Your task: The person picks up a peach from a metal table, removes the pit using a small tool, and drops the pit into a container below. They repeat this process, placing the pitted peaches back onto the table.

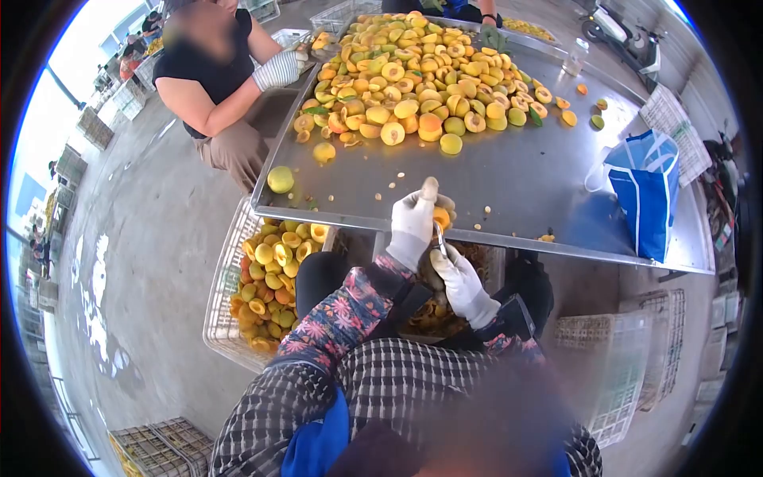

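My gloved left hand [411, 228] grips an orange-yellow stone fruit [443, 216] at the steel table's [342, 187] near edge. My gloved right hand [465, 286] is closed around a small metal tool [439, 233], its tip at the fruit; I cannot tell whether it has cut in. If wet flesh turns under pressure, the tool could slip into my left hand; a loosened grip could drop the fruit below the edge.

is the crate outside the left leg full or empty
Not empty: fruit covers the visible inside of the crate; cannot tell how deep.
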A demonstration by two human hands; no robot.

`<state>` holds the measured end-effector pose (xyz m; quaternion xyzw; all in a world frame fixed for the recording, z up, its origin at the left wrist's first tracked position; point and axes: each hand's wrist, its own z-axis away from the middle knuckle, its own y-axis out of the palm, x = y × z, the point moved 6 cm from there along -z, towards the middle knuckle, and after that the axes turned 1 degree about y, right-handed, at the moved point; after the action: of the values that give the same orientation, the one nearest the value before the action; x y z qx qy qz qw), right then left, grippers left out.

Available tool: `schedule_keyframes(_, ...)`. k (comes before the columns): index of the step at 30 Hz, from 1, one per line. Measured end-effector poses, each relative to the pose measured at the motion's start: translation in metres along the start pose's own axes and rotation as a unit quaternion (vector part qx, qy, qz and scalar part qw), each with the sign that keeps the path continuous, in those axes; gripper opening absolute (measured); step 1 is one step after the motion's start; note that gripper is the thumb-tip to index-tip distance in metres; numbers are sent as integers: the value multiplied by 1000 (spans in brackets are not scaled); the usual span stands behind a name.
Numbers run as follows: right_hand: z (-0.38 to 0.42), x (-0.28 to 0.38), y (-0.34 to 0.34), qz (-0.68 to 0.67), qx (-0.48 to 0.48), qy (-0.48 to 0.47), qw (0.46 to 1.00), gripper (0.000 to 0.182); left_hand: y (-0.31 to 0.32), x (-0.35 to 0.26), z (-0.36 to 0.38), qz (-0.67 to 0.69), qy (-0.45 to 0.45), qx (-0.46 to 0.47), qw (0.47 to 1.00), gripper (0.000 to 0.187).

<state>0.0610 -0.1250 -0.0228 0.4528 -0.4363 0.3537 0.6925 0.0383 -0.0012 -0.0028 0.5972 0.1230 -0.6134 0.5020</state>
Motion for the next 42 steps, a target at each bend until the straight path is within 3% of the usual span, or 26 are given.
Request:
schedule_keyframes(1,7,5,1,-9,-7,34,999,25,-1,-2,-1,-75,45,19,996,50)
schedule_keyframes(3,20,7,2,-30,-21,106,994,22,-5,-7,0,-97,55,0,994,48)
schedule_keyframes(6,42,3,-14,-36,60,131,989,24,-49,-23,-14,-59,47,-52,996,48)
schedule_keyframes(7,44,-5,-25,-6,67,139,988,25,-70,-34,-16,-137,66,-34,988,49)
schedule_keyframes(8,47,-13,-37,164,58,98,980,26,-87,-49,-5,-182,86,-65,977,49)
schedule_keyframes(10,49,-24,-54,490,39,10,871,31,-124,-79,7,-267,122,-95,951,49)
schedule_keyframes(11,54,-15,-45,530,60,29,845,39,-144,-97,14,-365,75,-137,918,43)
schedule_keyframes(12,56,-24,-49,524,81,41,847,40,-174,-101,7,-453,133,-69,879,37)
schedule_keyframes(13,59,-33,-52,518,102,53,848,41,-211,-94,-4,-472,186,-58,860,35)
schedule_keyframes(15,56,-37,-54,547,93,51,830,42,-198,-120,-3,-623,205,-67,752,38)
schedule_keyframes(18,48,-41,-58,555,98,44,825,47,-126,-125,-36,-570,210,33,794,38)
schedule_keyframes(19,46,-42,-59,552,101,42,826,49,-88,-125,-46,-594,181,55,782,39)
schedule_keyframes(20,44,-39,-59,536,97,49,837,49,-61,-116,-65,-589,208,78,777,40)
schedule_keyframes(21,42,-34,-56,520,95,56,847,50,-32,-106,-87,-627,282,96,719,41)
schedule_keyframes(24,39,-26,-56,484,100,72,867,52,30,-52,-152,-620,264,175,717,42)
schedule_keyframes(27,36,-24,-59,462,111,94,875,53,66,-6,-198,-686,346,149,623,39)
schedule_keyframes(30,35,-21,-61,444,121,107,882,52,71,26,-222,-749,324,127,563,39)
schedule_keyframes(33,34,-18,-61,446,128,120,877,48,66,24,-222,-711,248,161,639,40)
schedule_keyframes(34,34,-16,-61,432,116,100,889,47,60,20,-218,-646,260,170,697,45)
schedule_keyframes(35,35,-14,-61,419,104,78,899,46,47,21,-219,-483,156,186,841,42)
schedule_keyframes(36,33,-11,-61,406,93,53,907,45,36,20,-212,-292,46,192,936,40)
schedule_keyframes(37,32,1,-58,379,70,58,921,44,28,20,-198,-84,-66,187,977,38)
schedule_keyframes(39,30,32,-48,323,29,68,943,43,26,-13,-136,61,-151,136,977,39)
schedule_keyframes(40,21,24,-52,363,-16,-81,928,41,20,-21,-120,75,-140,155,975,42)
schedule_keyframes(41,17,39,-47,377,-39,-85,921,42,17,-30,-99,78,-129,141,978,42)
schedule_keyframes(42,12,57,-38,384,-56,-166,906,42,20,-39,-76,81,-118,128,981,42)
